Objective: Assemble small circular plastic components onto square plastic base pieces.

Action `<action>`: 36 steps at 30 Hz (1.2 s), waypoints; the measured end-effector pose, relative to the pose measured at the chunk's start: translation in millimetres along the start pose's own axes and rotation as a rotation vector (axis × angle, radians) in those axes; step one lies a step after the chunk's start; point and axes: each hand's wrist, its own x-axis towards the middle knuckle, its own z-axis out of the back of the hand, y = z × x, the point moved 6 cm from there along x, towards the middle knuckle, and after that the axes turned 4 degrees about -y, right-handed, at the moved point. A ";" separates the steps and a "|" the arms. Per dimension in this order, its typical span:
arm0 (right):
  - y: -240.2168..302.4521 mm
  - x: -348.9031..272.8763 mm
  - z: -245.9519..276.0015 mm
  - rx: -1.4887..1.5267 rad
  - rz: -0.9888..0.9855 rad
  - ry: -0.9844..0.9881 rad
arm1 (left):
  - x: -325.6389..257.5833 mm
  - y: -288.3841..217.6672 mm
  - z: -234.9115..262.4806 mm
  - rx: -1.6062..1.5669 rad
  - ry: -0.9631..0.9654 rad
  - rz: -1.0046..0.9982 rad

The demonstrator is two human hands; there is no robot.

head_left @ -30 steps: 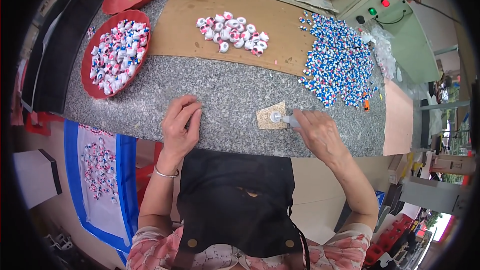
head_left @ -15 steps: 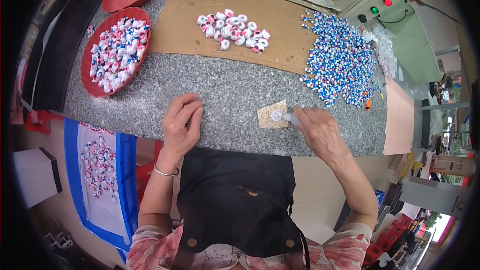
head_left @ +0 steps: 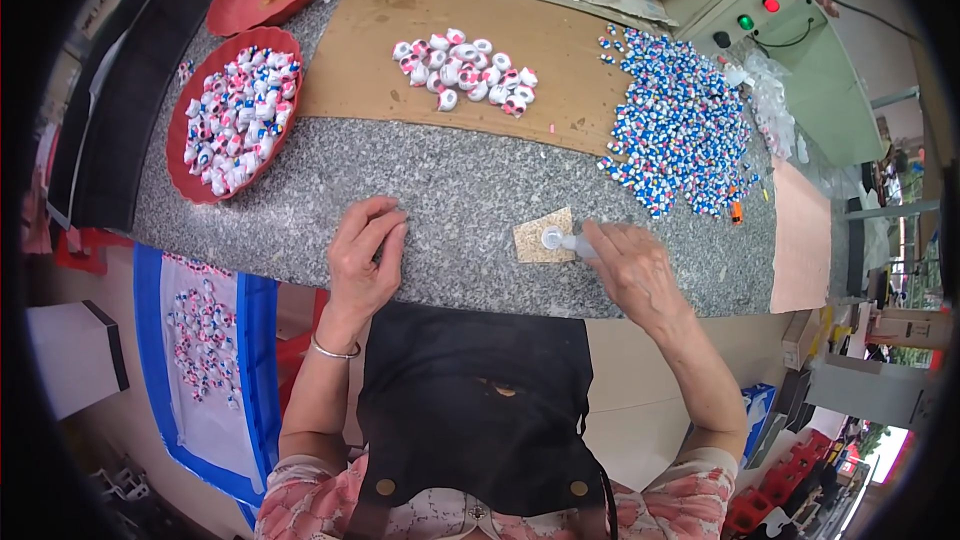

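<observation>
In my right hand (head_left: 635, 270) is a small translucent squeeze bottle (head_left: 578, 243), gripped between thumb and fingers. It lies tilted, its tip at a small round whitish piece (head_left: 552, 238) on a tan speckled pad (head_left: 540, 250); whether they touch I cannot tell. My left hand (head_left: 365, 255) rests near the counter's front edge with fingers curled and thumb close to the fingertips. Anything pinched there is too small or hidden to make out. Beyond the hands, several white-and-pink hollow figure pieces (head_left: 465, 68) sit on a brown cardboard sheet (head_left: 350, 50).
Small blue-and-white pieces (head_left: 680, 120) are heaped at the right. A red scalloped bowl (head_left: 178, 155) of figure pieces stands left, with another red bowl (head_left: 225, 12) behind. A blue crate (head_left: 258, 360) is below left. A green machine housing (head_left: 830, 90) borders the back right.
The view has tilted slightly, so the counter sits a little lower in the picture. Both hands hold nearly the same places, with the bottle still at the pad.
</observation>
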 end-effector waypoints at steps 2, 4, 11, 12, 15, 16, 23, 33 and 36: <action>-1.1 -9.7 -6.5 0.022 -0.031 -0.034 | 0.8 -1.8 -0.5 -0.023 -0.001 -0.019; -10.0 -26.5 -18.1 0.307 -0.185 -0.182 | -1.9 2.3 -2.5 0.005 0.005 -0.007; -52.2 -99.3 -24.2 0.673 -0.804 -0.503 | -3.3 1.5 -1.1 0.014 0.026 0.002; -65.8 -110.5 -17.4 0.695 -0.829 -0.564 | -2.1 1.5 -1.6 0.005 0.029 0.025; -114.7 -146.8 -3.1 0.695 -0.893 -0.709 | 0.6 2.2 0.7 0.010 0.026 0.056; -132.5 -159.7 -4.6 0.703 -0.890 -0.713 | 1.6 1.9 0.5 0.011 0.016 0.070; -163.7 -197.7 -22.0 0.640 -0.960 -0.903 | 14.4 -8.0 -4.8 0.091 -0.015 0.043; -71.8 -81.2 -12.9 0.218 -0.591 -0.673 | 108.2 -17.6 -90.5 -0.016 0.122 -0.201; -100.4 -57.6 -24.2 0.164 -0.539 -0.440 | 141.3 -9.7 -80.3 0.171 -0.131 -0.281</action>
